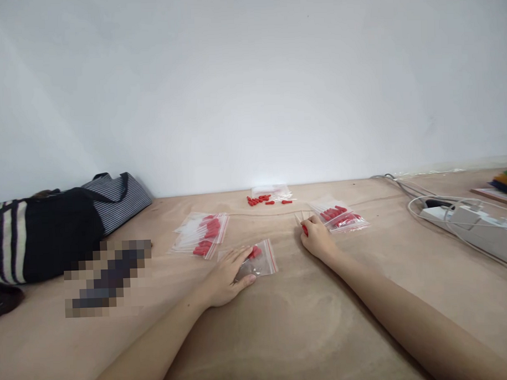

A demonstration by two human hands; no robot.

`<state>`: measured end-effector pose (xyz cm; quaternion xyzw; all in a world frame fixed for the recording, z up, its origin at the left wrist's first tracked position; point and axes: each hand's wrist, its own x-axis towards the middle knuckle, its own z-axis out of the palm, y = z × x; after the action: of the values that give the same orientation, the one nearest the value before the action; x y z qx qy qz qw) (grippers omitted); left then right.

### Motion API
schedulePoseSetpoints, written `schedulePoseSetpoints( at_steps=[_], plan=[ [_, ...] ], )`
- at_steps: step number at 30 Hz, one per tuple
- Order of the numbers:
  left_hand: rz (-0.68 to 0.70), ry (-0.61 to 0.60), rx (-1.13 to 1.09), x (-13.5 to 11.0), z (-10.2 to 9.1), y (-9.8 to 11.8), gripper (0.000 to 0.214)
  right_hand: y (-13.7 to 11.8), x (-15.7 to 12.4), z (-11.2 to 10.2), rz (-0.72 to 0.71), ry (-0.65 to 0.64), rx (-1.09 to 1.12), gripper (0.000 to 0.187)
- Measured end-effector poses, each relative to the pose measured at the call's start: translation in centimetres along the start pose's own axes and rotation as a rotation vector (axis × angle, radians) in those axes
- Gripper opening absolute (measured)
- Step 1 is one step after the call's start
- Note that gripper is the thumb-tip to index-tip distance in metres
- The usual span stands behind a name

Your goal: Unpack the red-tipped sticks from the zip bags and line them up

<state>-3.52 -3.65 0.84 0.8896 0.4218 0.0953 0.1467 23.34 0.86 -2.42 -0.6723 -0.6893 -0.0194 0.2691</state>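
My left hand [226, 279] lies flat with fingers stretched over a small clear zip bag [262, 259] holding a few red pieces. My right hand [317, 237] is curled closed on a red piece at its fingertips, next to a clear bag of red pieces [340, 216]. A stack of filled clear bags [203, 235] lies to the left of my left hand. Several loose red pieces [264, 199] lie near the wall beside an empty-looking bag [274, 190].
Striped and black cloth bags [51, 230] sit at the left by the wall. A white power strip with cables [466, 216] lies at the right, with coloured items [506, 181] at the far right edge. The wooden tabletop [283, 333] stretches toward me.
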Motion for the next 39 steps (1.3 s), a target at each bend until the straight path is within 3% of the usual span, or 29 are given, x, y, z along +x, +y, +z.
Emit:
schedulePoseSetpoints(
  at_steps=[3, 9, 13, 17, 22, 26, 33, 36, 39],
  plan=[
    [-0.001, 0.002, -0.001, -0.1, 0.0, 0.0, 0.057, -0.4, -0.2, 0.0, -0.058, -0.023, 0.030, 0.015],
    [0.006, 0.011, 0.009, 0.0, 0.0, 0.1, 0.057, -1.1, -1.4, -0.1, -0.192, 0.029, 0.200, 0.019],
    [0.011, 0.007, 0.005, 0.9, 0.5, 0.4, 0.050, -2.3, -2.5, -0.5, -0.318, -0.109, 0.369, 0.014],
    [0.016, 0.039, -0.020, 1.9, 1.2, 0.7, 0.049, -3.3, -2.8, -0.3, -0.295, -0.184, 0.415, 0.017],
    [0.041, 0.062, -0.040, 2.1, 1.4, 0.7, 0.047, -4.0, -2.6, -0.4, -0.350, -0.223, 0.285, 0.035],
    [0.070, 0.047, -0.054, 2.0, 1.3, 0.6, 0.047, -4.5, -2.6, -0.8, -0.400, -0.293, 0.275, 0.028],
    [0.063, 0.056, -0.049, 2.0, 1.4, 0.7, 0.051, -4.6, -2.6, -0.6, -0.367, -0.291, 0.470, 0.021],
    [0.069, 0.024, -0.047, 1.8, 1.4, 0.7, 0.050, -4.7, -2.9, -0.5, -0.356, -0.320, 0.510, 0.028],
    [0.010, 0.019, -0.137, 2.0, 1.0, 0.6, 0.050, -4.9, -3.1, -0.5, -0.414, -0.337, 0.508, 0.019]
  ],
)
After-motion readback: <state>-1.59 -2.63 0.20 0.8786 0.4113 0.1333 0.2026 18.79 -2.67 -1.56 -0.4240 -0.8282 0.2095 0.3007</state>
